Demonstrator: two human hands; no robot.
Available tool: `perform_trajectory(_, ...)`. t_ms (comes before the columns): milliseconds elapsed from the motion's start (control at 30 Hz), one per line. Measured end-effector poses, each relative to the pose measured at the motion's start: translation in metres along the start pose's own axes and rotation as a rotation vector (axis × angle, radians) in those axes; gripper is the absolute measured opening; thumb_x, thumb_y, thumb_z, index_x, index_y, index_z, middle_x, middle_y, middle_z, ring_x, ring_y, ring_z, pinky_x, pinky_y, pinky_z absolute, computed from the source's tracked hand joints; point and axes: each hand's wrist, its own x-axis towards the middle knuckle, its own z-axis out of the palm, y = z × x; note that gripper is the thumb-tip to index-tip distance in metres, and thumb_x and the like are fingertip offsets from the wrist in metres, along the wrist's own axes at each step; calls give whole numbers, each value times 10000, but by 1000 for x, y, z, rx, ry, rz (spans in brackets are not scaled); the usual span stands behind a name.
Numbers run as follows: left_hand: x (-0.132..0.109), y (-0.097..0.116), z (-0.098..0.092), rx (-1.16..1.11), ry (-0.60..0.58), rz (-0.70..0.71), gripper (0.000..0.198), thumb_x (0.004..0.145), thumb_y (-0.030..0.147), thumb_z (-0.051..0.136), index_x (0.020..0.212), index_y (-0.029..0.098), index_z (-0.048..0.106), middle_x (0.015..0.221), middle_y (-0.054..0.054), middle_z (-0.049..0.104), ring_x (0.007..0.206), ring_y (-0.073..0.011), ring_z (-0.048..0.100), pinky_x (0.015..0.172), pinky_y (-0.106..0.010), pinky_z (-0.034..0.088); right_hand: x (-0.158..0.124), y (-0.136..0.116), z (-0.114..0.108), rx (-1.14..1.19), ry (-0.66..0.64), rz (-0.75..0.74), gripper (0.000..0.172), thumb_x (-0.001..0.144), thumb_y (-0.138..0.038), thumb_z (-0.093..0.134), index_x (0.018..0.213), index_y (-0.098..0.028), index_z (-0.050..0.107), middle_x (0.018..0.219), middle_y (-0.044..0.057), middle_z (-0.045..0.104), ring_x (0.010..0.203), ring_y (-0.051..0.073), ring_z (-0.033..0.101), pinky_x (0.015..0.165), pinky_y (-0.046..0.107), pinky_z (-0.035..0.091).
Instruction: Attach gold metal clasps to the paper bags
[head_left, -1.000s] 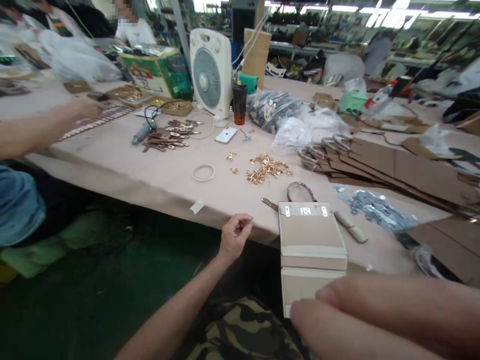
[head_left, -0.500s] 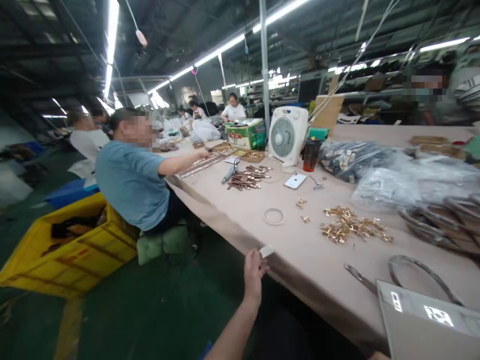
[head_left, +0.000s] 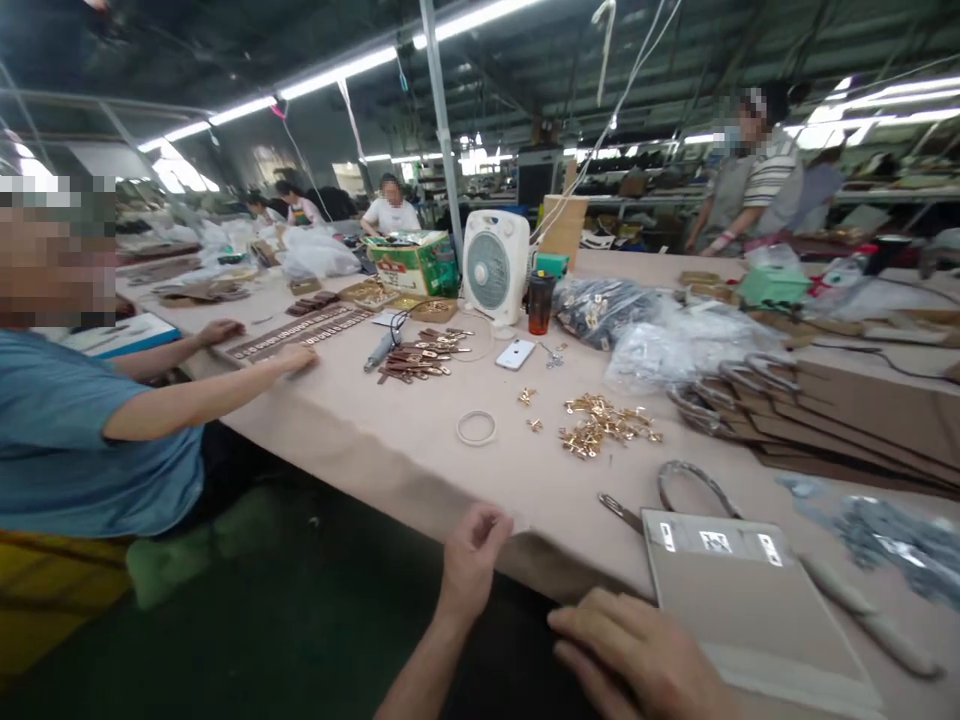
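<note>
My left hand (head_left: 469, 560) is at the table's front edge, finger and thumb pinched on a small pale piece (head_left: 519, 524) that looks like paper or tape and blends into the cloth. Low in the view, my right hand (head_left: 637, 650) reaches in with bent fingers apart from the thumb, and nothing shows in it. Just beyond it lies a flat grey-brown bag panel (head_left: 750, 590) with metal fittings along its top. A brown strap with a metal end (head_left: 620, 511) and a curved handle (head_left: 697, 480) stick out behind the panel.
Gold metal fittings (head_left: 604, 425) lie heaped mid-table near a tape ring (head_left: 476, 428). Behind are brown straps (head_left: 424, 355), a phone (head_left: 515, 354), a fan (head_left: 496, 265) and a dark cup (head_left: 540, 302). Stacked brown panels (head_left: 862, 410) are right. A co-worker (head_left: 97, 420) sits left.
The view has swung right. My right hand has come up beside the panel, while my left hand still pinches the pale piece. The co-worker's second hand now shows on the table.
</note>
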Motion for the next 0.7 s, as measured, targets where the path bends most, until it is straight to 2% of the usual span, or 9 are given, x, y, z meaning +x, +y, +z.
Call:
perform_trajectory(167,-9,31,38,-112,-271,-85,278,870,428,746,922,157,715,762,-14,670,696,-135,594,691,-234,497,-15,21,-15,2,248,326,282,1000,-257,593,1270,-266,672,1174,99,725,1026,226,729,893,326,614)
perform_trajectory(300,-18,49,66,-61,-464,-46,227,910,394,705,925,171,744,846,-34,722,781,-162,648,755,-246,531,-28,29,-27,26,231,425,369,974,-282,655,1341,-259,628,1273,106,689,1146,242,684,991,360,577)
perform_trajectory(400,-24,52,84,-15,-567,20,199,942,382,670,970,209,765,948,-42,756,905,-198,688,843,-269,553,-37,29,-33,70,199,470,305,964,-248,672,1269,-251,672,1195,81,727,1099,216,697,955,311,574)
perform_trajectory(533,-24,43,106,28,-654,88,188,955,380,650,998,250,779,987,-40,768,939,-217,703,865,-290,561,-53,37,-35,92,250,575,223,962,-201,668,1169,-252,732,1031,38,769,950,183,721,876,264,568)
perform_trajectory(700,-34,43,131,76,-682,49,190,939,381,674,962,230,788,953,-43,776,900,-208,710,836,-281,557,-82,42,-35,147,333,704,172,959,-249,676,1110,-244,758,1007,36,779,893,183,717,840,270,566)
